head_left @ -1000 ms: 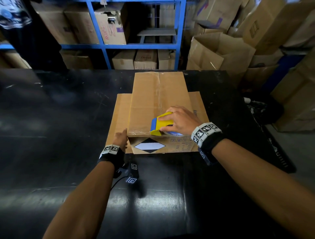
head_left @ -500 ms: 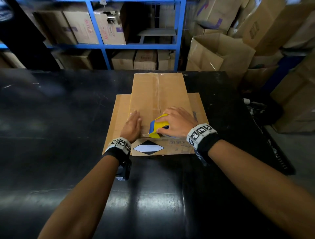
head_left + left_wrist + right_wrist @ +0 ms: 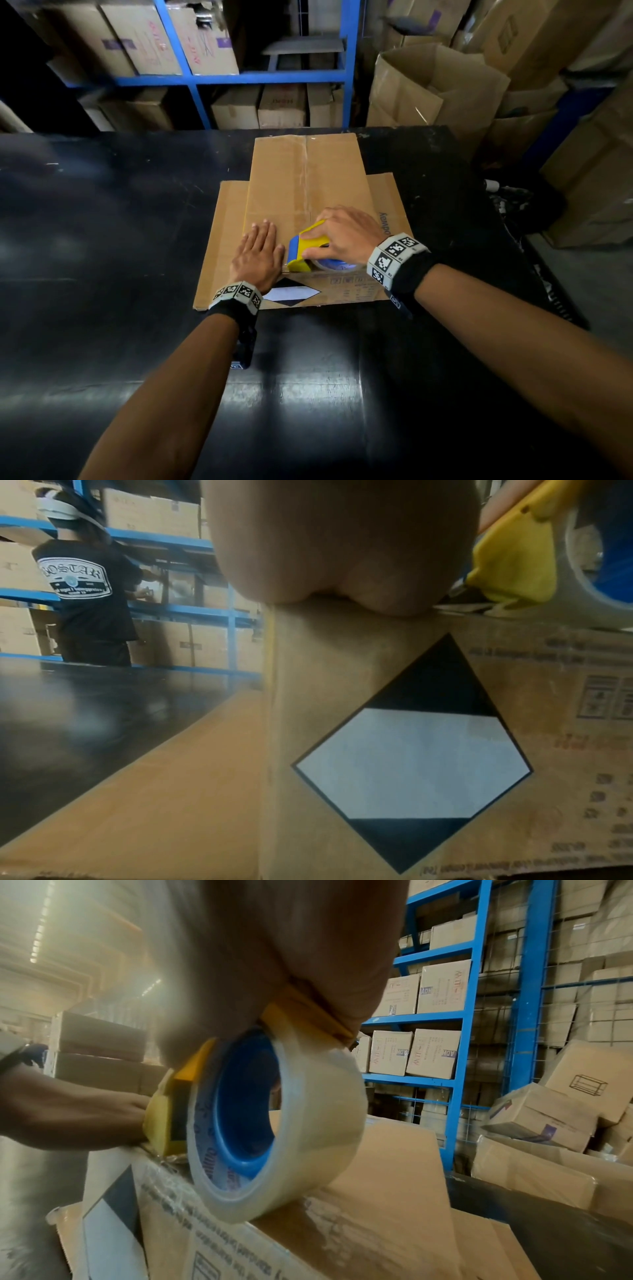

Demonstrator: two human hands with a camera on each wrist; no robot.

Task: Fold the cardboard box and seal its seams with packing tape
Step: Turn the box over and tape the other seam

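A brown cardboard box (image 3: 308, 178) stands on the black table (image 3: 102, 240), its top flaps closed and side flaps spread flat. Its near face carries a black-and-white diamond label (image 3: 411, 753). My left hand (image 3: 260, 250) lies flat with straight fingers on the box top near the front edge, its palm heel (image 3: 342, 547) on the cardboard. My right hand (image 3: 342, 236) grips a yellow and blue tape dispenser (image 3: 306, 250) with a clear tape roll (image 3: 274, 1123), set down at the front top edge beside the left hand. The dispenser's yellow body (image 3: 514, 561) shows right of the palm.
Blue shelving (image 3: 260, 75) with cartons stands behind the table. Open and stacked cardboard boxes (image 3: 438, 85) crowd the right side. A person in a black printed shirt (image 3: 85, 593) stands at the shelves to the left.
My left hand has moved from the box's front left corner up onto the top, flat beside the dispenser. The dispenser has stayed at the front edge.
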